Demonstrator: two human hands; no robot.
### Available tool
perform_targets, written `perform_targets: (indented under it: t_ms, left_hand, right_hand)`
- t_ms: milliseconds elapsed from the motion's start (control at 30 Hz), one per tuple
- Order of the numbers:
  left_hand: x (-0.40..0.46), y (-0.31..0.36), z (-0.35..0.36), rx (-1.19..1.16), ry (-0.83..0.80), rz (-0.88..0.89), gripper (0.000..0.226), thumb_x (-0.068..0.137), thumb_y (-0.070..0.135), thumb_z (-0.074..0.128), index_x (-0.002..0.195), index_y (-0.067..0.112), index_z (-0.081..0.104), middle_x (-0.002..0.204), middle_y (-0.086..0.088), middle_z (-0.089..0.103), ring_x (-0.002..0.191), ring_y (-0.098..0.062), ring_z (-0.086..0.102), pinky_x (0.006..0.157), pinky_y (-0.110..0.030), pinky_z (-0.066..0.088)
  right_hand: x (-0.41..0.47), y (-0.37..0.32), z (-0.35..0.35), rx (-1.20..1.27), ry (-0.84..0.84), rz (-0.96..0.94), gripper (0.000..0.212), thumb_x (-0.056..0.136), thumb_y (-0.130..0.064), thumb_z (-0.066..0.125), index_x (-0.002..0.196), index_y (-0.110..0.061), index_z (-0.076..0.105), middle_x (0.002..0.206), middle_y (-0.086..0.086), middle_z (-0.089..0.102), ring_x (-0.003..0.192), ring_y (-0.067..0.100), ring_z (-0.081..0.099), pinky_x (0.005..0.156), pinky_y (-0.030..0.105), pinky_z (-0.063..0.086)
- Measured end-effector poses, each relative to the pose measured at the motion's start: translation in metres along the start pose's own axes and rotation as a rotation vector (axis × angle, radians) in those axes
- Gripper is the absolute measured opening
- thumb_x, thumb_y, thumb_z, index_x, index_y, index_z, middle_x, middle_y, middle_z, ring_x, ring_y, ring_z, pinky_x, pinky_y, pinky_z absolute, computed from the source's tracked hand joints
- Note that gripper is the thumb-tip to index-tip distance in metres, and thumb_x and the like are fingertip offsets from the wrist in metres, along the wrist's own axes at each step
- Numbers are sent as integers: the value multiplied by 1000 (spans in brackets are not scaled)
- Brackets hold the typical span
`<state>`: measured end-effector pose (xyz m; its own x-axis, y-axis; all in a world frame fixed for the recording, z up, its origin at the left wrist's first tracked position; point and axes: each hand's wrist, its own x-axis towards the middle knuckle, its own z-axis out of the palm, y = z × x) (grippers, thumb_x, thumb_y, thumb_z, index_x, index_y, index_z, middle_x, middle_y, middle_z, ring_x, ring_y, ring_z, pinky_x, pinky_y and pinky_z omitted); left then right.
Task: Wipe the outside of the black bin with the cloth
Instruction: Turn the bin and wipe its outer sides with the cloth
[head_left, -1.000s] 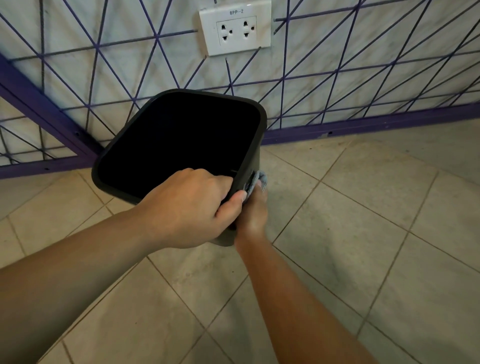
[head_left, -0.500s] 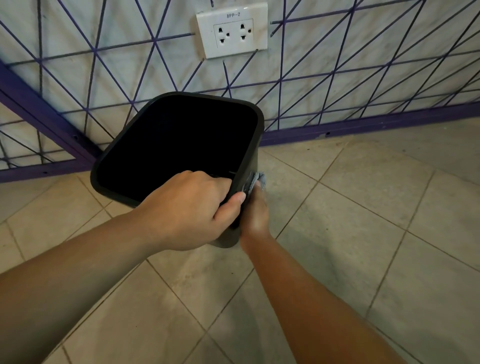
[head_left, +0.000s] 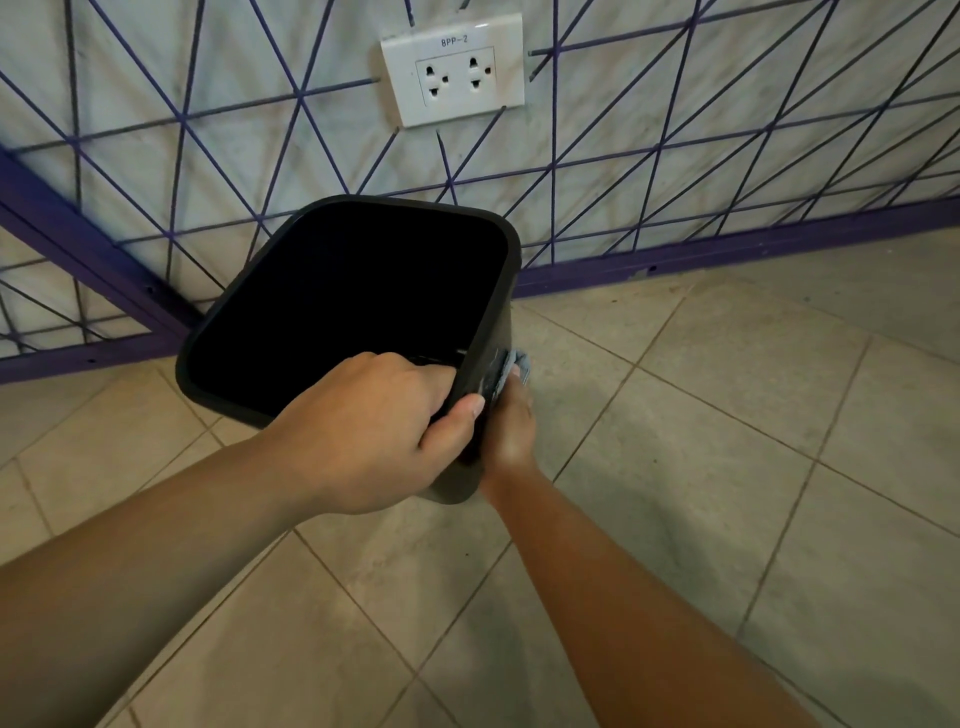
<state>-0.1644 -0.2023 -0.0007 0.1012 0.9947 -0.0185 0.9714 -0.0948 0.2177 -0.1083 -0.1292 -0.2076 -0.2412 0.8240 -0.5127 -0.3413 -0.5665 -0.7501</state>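
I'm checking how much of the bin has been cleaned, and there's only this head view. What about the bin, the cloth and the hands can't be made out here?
- Black bin: its inside is pure shadow, so the contents are unreadable; the base and far walls face away.
- Cloth: only a blue-grey edge shows; the rest is hidden between the bin and the right hand.
- Left hand: its fingertips curl over the rim, out of sight.
- Cleaned areas: undetectable on the dark plastic.

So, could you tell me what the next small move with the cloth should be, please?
Probably slide the right hand and the cloth down the black bin's right outer wall. The cloth sits just under the rim there, and the left hand grips the near rim, steadying the tilted bin.
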Motion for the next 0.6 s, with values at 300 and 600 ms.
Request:
perform_targets:
  t_ms: [300,600]
  left_hand:
    - [-4,-2,-1,1,-21,3,47,92,57,20,71,26,49,56,7,53,51,-9,55,52,-33,48]
    - [-6,-1,-2,16,-42,9,38,94,52,28,65,29,40,50,7,44,44,-9,47,47,-25,33]
  right_hand:
    - [-21,0,-9,-110,-74,-145,100,81,-93,39,166,-39,30,173,-3,33,160,21,30,131,58,22]
    - [-28,6,-11,-140,-70,-179,99,82,-95,35,165,-42,28,173,-6,32,161,19,27,132,53,21]
